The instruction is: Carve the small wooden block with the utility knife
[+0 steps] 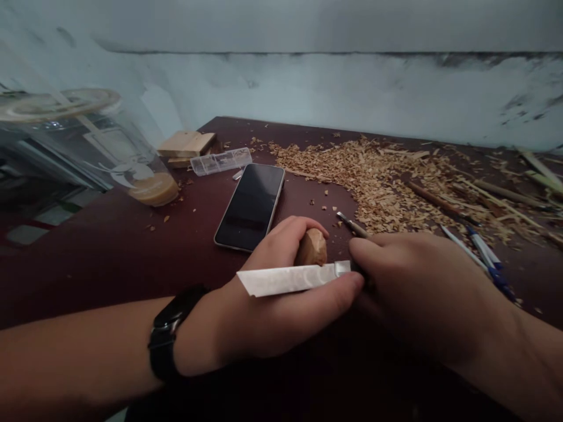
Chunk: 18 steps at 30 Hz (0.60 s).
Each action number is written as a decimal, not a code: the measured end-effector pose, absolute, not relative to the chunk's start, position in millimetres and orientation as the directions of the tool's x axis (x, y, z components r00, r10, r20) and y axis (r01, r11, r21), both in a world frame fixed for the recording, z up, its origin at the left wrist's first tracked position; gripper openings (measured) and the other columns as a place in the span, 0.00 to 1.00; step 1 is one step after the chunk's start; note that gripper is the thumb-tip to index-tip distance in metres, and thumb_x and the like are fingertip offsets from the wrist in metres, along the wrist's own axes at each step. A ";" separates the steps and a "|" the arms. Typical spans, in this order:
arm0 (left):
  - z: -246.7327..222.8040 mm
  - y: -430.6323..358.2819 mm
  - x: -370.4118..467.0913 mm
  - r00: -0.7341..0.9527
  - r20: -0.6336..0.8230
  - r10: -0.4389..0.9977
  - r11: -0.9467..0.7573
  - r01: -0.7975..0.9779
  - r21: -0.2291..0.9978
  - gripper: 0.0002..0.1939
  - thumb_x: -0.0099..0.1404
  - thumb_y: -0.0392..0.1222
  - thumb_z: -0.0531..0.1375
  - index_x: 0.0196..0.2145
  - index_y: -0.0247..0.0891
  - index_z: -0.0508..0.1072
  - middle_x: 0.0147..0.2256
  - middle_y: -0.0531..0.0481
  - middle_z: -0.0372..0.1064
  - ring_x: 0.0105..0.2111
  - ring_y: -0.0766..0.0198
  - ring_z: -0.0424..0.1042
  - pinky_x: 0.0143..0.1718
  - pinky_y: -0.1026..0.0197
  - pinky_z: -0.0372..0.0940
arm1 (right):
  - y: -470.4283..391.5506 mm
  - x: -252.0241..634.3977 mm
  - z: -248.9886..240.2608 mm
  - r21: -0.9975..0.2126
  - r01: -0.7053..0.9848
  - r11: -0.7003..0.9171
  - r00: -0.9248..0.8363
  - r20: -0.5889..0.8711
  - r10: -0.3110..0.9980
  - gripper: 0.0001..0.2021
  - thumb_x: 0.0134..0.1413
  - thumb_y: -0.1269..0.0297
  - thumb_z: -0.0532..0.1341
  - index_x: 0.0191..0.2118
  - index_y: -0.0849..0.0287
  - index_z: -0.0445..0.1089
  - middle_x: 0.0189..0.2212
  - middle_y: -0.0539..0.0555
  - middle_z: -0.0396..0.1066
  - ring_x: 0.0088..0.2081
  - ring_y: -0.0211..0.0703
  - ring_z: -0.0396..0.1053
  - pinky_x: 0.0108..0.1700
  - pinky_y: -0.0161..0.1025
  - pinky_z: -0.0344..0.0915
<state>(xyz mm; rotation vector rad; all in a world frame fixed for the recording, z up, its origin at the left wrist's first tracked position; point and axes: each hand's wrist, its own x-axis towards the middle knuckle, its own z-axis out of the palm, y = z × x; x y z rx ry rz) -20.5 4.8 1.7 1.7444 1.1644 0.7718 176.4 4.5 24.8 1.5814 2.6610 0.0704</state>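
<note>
My left hand (272,293), with a black band at the wrist, is closed around a small brown wooden piece (312,248). My right hand (409,281) grips the dark handle of a knife, most of it hidden by the fingers. The knife's pale blade (285,279) points left, over my left hand, its base beside the wooden piece. My left thumb reaches along below the blade to the handle. Just beyond my right hand, a thin metal-tipped tool (352,225) shows; whether the hand touches it I cannot tell.
Behind my left hand lies a black phone (251,206). A clear plastic box (221,161), wood blocks (187,143) and a cup with brown liquid (153,189) stand at the left. Wood shavings (378,181) and pens (486,252) lie to the right. A wall borders the dark table (197,223).
</note>
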 end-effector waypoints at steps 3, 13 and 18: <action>3.6 -1.3 -20.8 0.384 -0.001 0.923 -0.174 0.419 0.891 0.22 0.63 0.58 0.67 0.45 0.40 0.69 0.41 0.47 0.72 0.36 0.58 0.71 0.32 0.57 0.67 | 5.5 180.7 22.8 0.043 0.816 0.576 -0.578 0.099 0.810 0.09 0.48 0.70 0.58 0.22 0.52 0.59 0.18 0.50 0.66 0.18 0.43 0.62 0.25 0.41 0.46; -4.9 -2.0 -19.5 0.311 -0.075 0.947 -0.009 0.259 0.966 0.24 0.61 0.55 0.71 0.46 0.44 0.67 0.32 0.56 0.67 0.29 0.66 0.65 0.25 0.65 0.63 | 2.0 175.9 7.9 0.146 0.866 0.479 -0.500 0.214 0.839 0.11 0.48 0.75 0.55 0.22 0.52 0.59 0.17 0.50 0.65 0.18 0.45 0.64 0.25 0.41 0.45; -4.3 -0.8 -16.4 0.317 -0.099 0.943 0.086 0.056 0.995 0.24 0.57 0.42 0.75 0.40 0.42 0.64 0.27 0.62 0.61 0.27 0.72 0.58 0.25 0.69 0.57 | -5.4 168.3 15.1 0.107 0.947 0.301 -0.292 -0.099 0.951 0.09 0.51 0.74 0.59 0.27 0.52 0.70 0.23 0.53 0.75 0.23 0.49 0.73 0.25 0.41 0.51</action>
